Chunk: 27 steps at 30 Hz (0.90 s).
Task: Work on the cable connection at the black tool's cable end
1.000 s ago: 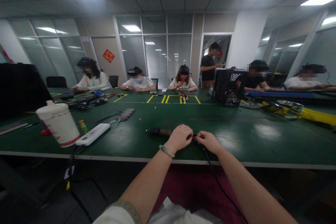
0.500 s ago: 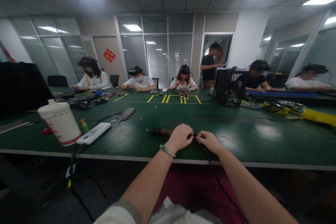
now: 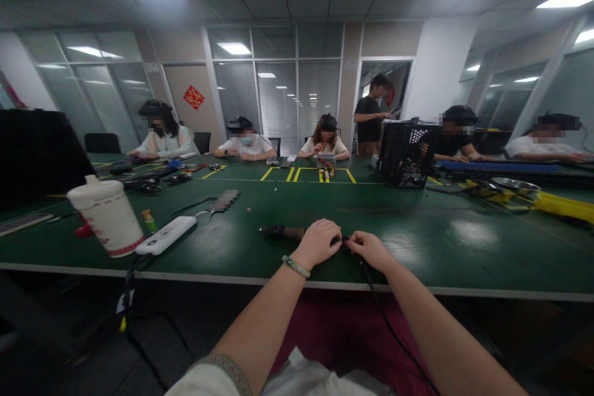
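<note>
My left hand (image 3: 319,242) is closed over the near end of a dark, rod-shaped tool (image 3: 282,232) that lies on the green table (image 3: 436,241); a pale green bracelet sits on that wrist. My right hand (image 3: 370,249) pinches a black cable (image 3: 378,303) right where it meets the tool, and its fingertips touch my left hand. The cable hangs down over the table's front edge past my lap.
A white lidded cup (image 3: 107,215), a white power strip (image 3: 165,236) and a small green bottle (image 3: 148,221) stand at the left. A black mesh case (image 3: 406,153) is at the back right, yellow parts (image 3: 561,205) at the far right. Several people sit around the table.
</note>
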Available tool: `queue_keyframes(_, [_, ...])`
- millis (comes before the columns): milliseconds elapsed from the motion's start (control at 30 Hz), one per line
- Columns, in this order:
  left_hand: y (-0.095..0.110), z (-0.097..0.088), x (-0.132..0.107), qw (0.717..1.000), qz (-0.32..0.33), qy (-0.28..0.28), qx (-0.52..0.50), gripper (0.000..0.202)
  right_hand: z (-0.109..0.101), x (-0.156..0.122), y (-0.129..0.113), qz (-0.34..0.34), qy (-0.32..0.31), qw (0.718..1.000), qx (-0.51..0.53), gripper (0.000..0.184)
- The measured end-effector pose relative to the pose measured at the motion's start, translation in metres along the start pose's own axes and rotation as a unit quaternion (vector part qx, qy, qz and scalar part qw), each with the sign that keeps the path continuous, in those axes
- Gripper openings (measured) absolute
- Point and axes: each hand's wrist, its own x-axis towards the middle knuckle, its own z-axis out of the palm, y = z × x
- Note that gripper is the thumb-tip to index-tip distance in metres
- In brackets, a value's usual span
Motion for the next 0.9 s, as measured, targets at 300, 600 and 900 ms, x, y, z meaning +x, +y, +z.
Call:
queue_keyframes(300, [-0.0008,0.0016,-0.0001,1.0,0.01,-0.003,-0.005,0.008,-0.0004,-0.0009,-0.001,-0.001,0.003,1.0,0.001,0.024])
queue_keyframes(600, [-0.0009,0.0009,0.0002,1.0,0.005,-0.005,-0.001,0.007,-0.0006,-0.0017,-0.0037,0.001,0.001,1.0,0.003,0.024])
queue_keyframes(900, [0.0009,0.0002,0.0003,1.0,-0.007,0.004,-0.006,0.011,-0.001,-0.0012,-0.0035,0.0,0.003,1.0,-0.002,0.022])
